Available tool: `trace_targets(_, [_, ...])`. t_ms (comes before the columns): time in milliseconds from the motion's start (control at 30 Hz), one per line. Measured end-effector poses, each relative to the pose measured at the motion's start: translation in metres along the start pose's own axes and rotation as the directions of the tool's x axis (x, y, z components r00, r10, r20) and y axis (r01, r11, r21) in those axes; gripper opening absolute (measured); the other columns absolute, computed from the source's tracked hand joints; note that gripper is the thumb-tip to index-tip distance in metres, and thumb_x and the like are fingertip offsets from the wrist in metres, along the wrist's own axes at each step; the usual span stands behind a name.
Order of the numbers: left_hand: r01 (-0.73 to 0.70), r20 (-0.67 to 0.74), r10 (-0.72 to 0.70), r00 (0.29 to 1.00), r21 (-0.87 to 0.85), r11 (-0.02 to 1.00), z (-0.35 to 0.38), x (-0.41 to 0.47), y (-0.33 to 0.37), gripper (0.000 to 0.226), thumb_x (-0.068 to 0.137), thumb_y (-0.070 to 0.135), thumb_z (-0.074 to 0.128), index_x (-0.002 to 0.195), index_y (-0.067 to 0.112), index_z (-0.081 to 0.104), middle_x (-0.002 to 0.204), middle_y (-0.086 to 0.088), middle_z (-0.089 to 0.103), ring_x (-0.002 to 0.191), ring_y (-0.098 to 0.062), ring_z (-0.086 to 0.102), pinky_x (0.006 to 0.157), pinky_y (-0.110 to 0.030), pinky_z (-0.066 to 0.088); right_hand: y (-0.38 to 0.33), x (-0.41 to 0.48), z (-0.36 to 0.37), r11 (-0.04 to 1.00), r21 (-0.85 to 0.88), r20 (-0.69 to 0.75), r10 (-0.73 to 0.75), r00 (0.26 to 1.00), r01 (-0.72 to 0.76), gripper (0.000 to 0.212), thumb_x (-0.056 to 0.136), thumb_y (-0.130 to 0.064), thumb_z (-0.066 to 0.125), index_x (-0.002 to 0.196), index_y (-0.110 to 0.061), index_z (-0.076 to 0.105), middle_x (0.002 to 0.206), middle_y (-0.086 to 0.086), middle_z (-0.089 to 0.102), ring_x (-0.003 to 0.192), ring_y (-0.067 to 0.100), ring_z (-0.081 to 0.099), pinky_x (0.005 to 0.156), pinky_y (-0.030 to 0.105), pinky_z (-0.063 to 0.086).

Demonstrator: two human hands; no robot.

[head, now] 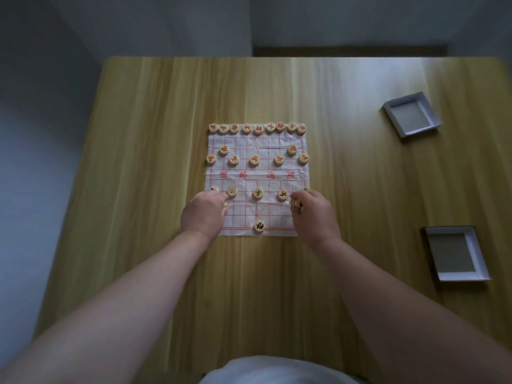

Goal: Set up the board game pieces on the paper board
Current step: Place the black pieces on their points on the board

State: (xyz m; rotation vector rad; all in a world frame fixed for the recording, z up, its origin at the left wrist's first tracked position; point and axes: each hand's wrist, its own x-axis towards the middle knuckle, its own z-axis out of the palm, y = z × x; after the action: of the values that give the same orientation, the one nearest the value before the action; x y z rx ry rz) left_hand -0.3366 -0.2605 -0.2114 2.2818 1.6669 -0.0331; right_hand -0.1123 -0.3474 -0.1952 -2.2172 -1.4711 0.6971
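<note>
The paper xiangqi board [257, 177] lay on the wooden worktop [166, 134], with the red pieces [257, 129] arranged on its far half. The right hand [315, 214] gripped a small stack of pieces [295, 203] above the board's near right part. The left hand [203, 214] touched a black piece [232, 192] in the near row; whether it pinched this piece could not be told.

a wooden table [166, 162] (light glare upper right) stands against grey walls [138, 23].

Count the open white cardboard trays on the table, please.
2. One white tray lies far right on the table; the other tray lies nearer the person, at the right edge. None seems hidden.
</note>
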Motion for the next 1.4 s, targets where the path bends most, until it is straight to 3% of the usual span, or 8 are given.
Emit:
trace_targets(200, [-0.022, -0.048, 0.021, 0.999, -0.02, 1.0, -0.001, -0.001, -0.005, 0.031, 0.09, 0.022, 0.068, 0.121, 0.018, 0.069, 0.113, 0.001, 0.07, 0.102, -0.022, 0.061, 0.082, -0.034, 0.051, 0.008, 0.013, 0.005, 0.994, -0.095, 0.105, 0.063, 0.993, -0.053, 0.028, 0.095, -0.012, 0.058, 0.121, -0.018, 0.066, 0.119, 0.0, 0.062, 0.104, 0.023, 0.058, 0.084, 0.035, 0.051])
trace_targets(433, [-0.081, -0.111, 0.071, 0.991, -0.085, 0.993, -0.001, -0.001, -0.006, 0.029, 0.082, 0.016, 0.077, 0.111, 0.013, 0.072, 0.108, -0.004, 0.071, 0.096, -0.026, 0.066, 0.083, -0.037, 0.056, 0.011, 0.016, 0.005, 0.988, -0.151, 0.151, -0.01, 0.988, 0.033, 0.031, 0.095, -0.014, 0.06, 0.125, -0.02, 0.066, 0.124, 0.0, 0.062, 0.11, 0.024, 0.059, 0.087, 0.036, 0.052])
trace_targets(533, [-0.101, -0.143, 0.08, 0.987, -0.148, 0.984, -0.003, -0.007, 0.0, 0.03, 0.08, 0.018, 0.08, 0.109, 0.012, 0.074, 0.109, -0.003, 0.067, 0.089, -0.023, 0.066, 0.079, -0.034, 0.058, 0.01, 0.008, 0.004, 0.991, -0.113, 0.101, -0.062, 0.993, 0.073, 0.029, 0.094, -0.014, 0.064, 0.123, -0.017, 0.068, 0.13, 0.003, 0.057, 0.107, 0.026, 0.06, 0.084, 0.034, 0.055])
trace_targets(633, [-0.134, -0.094, 0.117, 0.989, -0.197, 0.971, -0.001, -0.021, 0.01, 0.032, 0.082, 0.023, 0.079, 0.113, 0.017, 0.073, 0.104, 0.003, 0.065, 0.088, -0.017, 0.064, 0.08, -0.029, 0.054, 0.006, -0.007, 0.007, 0.996, -0.041, 0.06, -0.074, 0.995, 0.077, 0.026, 0.095, -0.017, 0.065, 0.121, -0.016, 0.068, 0.126, 0.002, 0.054, 0.098, 0.021, 0.059, 0.083, 0.029, 0.055])
trace_targets(867, [-0.079, 0.067, 0.093, 0.993, -0.185, 0.979, 0.019, -0.046, 0.024, 0.042, 0.088, 0.036, 0.071, 0.127, 0.024, 0.066, 0.115, 0.008, 0.065, 0.101, -0.013, 0.061, 0.087, -0.022, 0.045, -0.004, -0.026, 0.032, 0.998, 0.0, 0.229, -0.065, 0.971, 0.066, 0.034, 0.094, -0.017, 0.068, 0.128, -0.018, 0.064, 0.128, 0.001, 0.057, 0.112, 0.024, 0.058, 0.093, 0.038, 0.052])
trace_targets(1067, [-0.043, 0.043, 0.052, 0.998, -0.189, 0.981, 0.023, -0.042, 0.028, 0.041, 0.089, 0.037, 0.07, 0.127, 0.023, 0.065, 0.11, 0.008, 0.062, 0.097, -0.013, 0.059, 0.08, -0.021, 0.043, -0.007, -0.021, 0.04, 0.999, -0.035, 0.257, -0.02, 0.966, 0.03, 0.029, 0.092, -0.021, 0.069, 0.122, -0.019, 0.066, 0.122, 0.0, 0.057, 0.109, 0.024, 0.057, 0.092, 0.039, 0.052])
trace_targets(1300, [-0.047, 0.026, 0.054, 0.998, -0.219, 0.975, 0.023, -0.039, 0.024, 0.039, 0.086, 0.035, 0.073, 0.122, 0.02, 0.069, 0.106, 0.006, 0.062, 0.096, -0.016, 0.061, 0.085, -0.029, 0.051, -0.011, -0.02, 0.043, 0.998, -0.037, 0.265, -0.038, 0.963, 0.05, 0.035, 0.091, -0.025, 0.072, 0.124, -0.018, 0.065, 0.122, 0.0, 0.056, 0.105, 0.022, 0.057, 0.093, 0.037, 0.052])
trace_targets(1400, [-0.061, 0.033, 0.07, 0.997, -0.221, 0.973, 0.023, -0.04, 0.024, 0.041, 0.086, 0.036, 0.073, 0.124, 0.02, 0.067, 0.106, 0.006, 0.062, 0.096, -0.014, 0.059, 0.083, -0.023, 0.045, -0.011, -0.021, 0.042, 0.999, -0.019, 0.278, -0.038, 0.96, 0.045, 0.037, 0.091, -0.028, 0.073, 0.125, -0.018, 0.065, 0.123, 0.0, 0.056, 0.106, 0.021, 0.057, 0.093, 0.034, 0.052])
